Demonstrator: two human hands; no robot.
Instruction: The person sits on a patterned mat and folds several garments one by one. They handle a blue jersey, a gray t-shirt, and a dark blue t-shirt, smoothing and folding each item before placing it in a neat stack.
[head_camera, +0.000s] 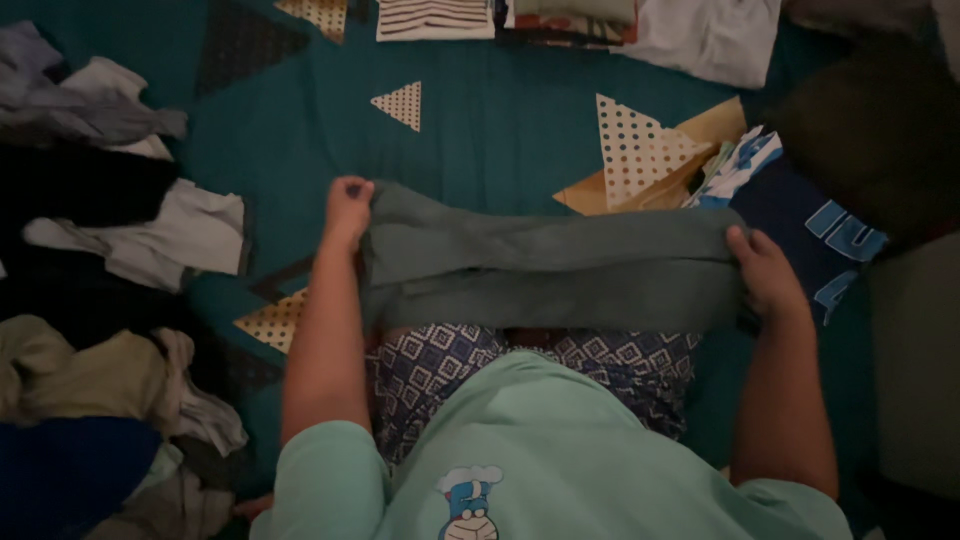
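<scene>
A grey-green garment (545, 265) is stretched flat and folded lengthwise across my lap, over my patterned trousers (440, 365). My left hand (347, 208) grips its left end, fingers closed on the cloth. At the other end my right hand (765, 272) holds the garment's right edge. Both arms reach forward from my mint-green shirt (540, 460). The garment lies above a teal bedsheet (500, 130) printed with dotted triangles.
A heap of crumpled clothes (100, 240) in grey, white, black and olive fills the left side. A dark blue shirt with light blue print (815, 235) lies at the right. Folded items, one striped (435, 18), sit along the far edge, beside a white cloth (710, 35).
</scene>
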